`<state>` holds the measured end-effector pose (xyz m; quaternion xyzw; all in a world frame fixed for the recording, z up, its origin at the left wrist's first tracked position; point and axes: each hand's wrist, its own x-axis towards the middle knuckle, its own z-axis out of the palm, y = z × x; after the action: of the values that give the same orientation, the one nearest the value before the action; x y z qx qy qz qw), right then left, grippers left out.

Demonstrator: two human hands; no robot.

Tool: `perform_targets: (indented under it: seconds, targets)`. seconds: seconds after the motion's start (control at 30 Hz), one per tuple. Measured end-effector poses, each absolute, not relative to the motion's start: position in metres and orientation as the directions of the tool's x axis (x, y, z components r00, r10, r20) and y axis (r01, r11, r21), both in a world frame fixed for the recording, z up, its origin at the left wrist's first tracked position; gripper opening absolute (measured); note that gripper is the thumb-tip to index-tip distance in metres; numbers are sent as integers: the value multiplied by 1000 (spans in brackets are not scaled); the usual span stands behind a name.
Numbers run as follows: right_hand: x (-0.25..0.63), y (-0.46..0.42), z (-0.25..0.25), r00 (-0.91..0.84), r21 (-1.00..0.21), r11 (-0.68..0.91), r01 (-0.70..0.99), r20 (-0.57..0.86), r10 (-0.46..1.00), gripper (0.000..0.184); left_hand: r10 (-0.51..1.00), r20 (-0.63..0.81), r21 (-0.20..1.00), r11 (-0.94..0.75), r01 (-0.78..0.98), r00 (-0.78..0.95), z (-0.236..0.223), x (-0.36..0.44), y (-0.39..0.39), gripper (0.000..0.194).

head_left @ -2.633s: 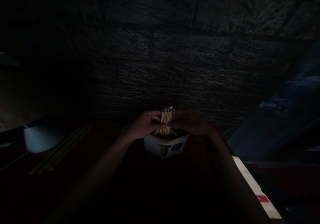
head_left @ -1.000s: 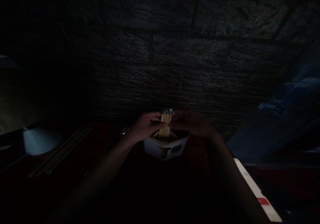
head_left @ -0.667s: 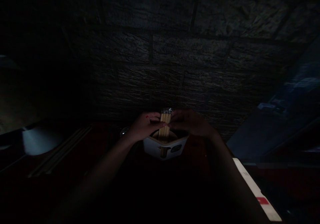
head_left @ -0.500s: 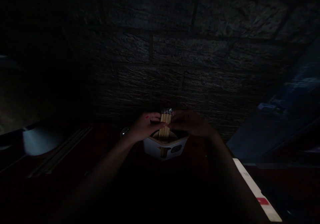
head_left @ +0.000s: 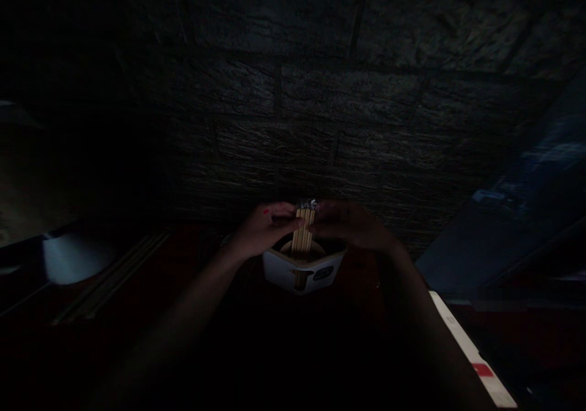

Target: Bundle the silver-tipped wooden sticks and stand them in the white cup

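A bundle of thin wooden chopsticks [head_left: 302, 234] with shiny silvery tops stands upright in the middle of the view. Its lower part goes down into a white holder [head_left: 279, 272] with cut-out openings in its front, through which the sticks show. My left hand [head_left: 265, 228] closes on the bundle from the left, its thumb against the sticks. From the right, my right hand [head_left: 350, 225] grips the same bundle near its top, with the thumb in front. The far fingers of both hands are dim and partly hidden.
Behind the holder rises a dark brick wall [head_left: 348, 93]. Several long thin sticks [head_left: 114, 276] lie at the left beside a white, cup-like object [head_left: 73, 258]. A pale strip with a red mark [head_left: 467, 344] is at the lower right, near a bluish panel [head_left: 476, 234].
Both hands stay around the chopsticks. My left thumb has shifted slightly up along the bundle, and my right thumb has drawn a little to the right.
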<state>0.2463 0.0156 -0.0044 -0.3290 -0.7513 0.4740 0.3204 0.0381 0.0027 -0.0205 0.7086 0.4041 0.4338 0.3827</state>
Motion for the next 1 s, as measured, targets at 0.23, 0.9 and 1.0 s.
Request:
perform_targets:
  seconds: [0.23,0.9,1.0]
  targets:
    - [245,17,-4,-521,-950,311,27,252,815,35,915,340,913,-376,156,216,-19,42,1,32]
    - [244,22,-7,-457,-928,374,7,329,826,33,931,345,923,-359,136,120,-23,44,1,39]
    - [243,21,-6,-469,-926,377,-3,334,818,32,929,348,922,-363,136,122,-24,43,3,39]
